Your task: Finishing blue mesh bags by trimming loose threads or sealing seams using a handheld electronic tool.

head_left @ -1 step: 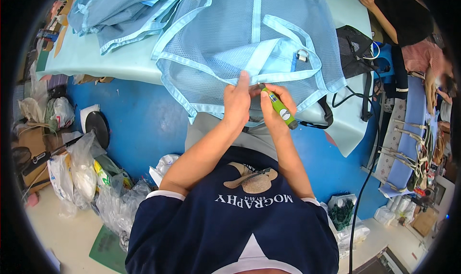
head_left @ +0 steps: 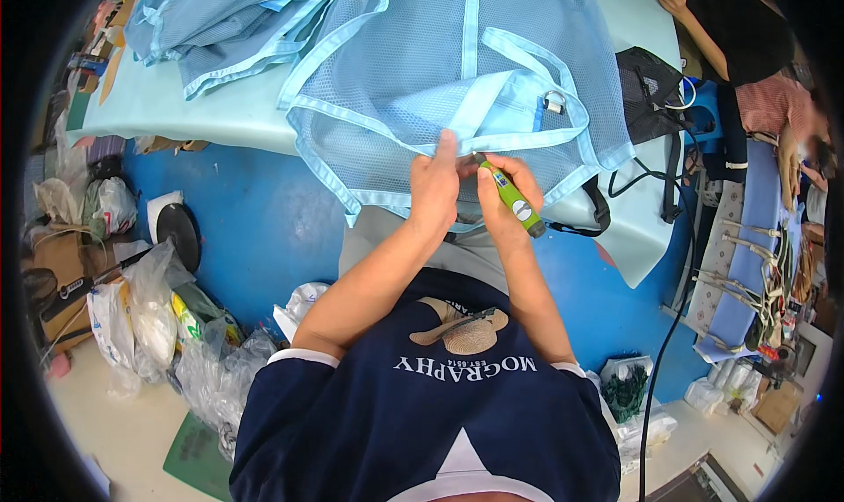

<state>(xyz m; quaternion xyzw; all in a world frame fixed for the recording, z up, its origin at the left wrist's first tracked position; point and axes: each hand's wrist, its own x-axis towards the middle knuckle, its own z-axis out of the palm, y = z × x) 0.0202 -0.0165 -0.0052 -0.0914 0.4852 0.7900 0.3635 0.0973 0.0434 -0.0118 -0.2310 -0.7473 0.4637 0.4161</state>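
The green pen-shaped tool (head_left: 514, 196) sits in the right hand (head_left: 503, 205), fingers curled closed around its upper half. Its long axis runs on a diagonal: the tip points up and to the left toward the fabric, the butt end down and to the right, where a dark cord leaves it. The working tip is hidden where thumb and cloth meet, so whether it touches the fabric cannot be told.

The left hand (head_left: 434, 178) is just beside it, fingers pressed together and pinching the pale blue binding tape along the near hem of the light blue mesh piece (head_left: 457, 71). How much of the hem lies inside that grip is covered by the fingers.

The mesh piece spreads over the pale blue table (head_left: 211, 120), its lower hem hanging past the table's near edge toward the person's lap. More folded mesh pieces (head_left: 220, 18) lie at the far left, cut off by the frame. A black bag (head_left: 651, 89) rests on the table's right end. Another person's arm (head_left: 703, 27) reaches in at the upper right. Plastic bags (head_left: 149, 317) crowd the floor at lower left.
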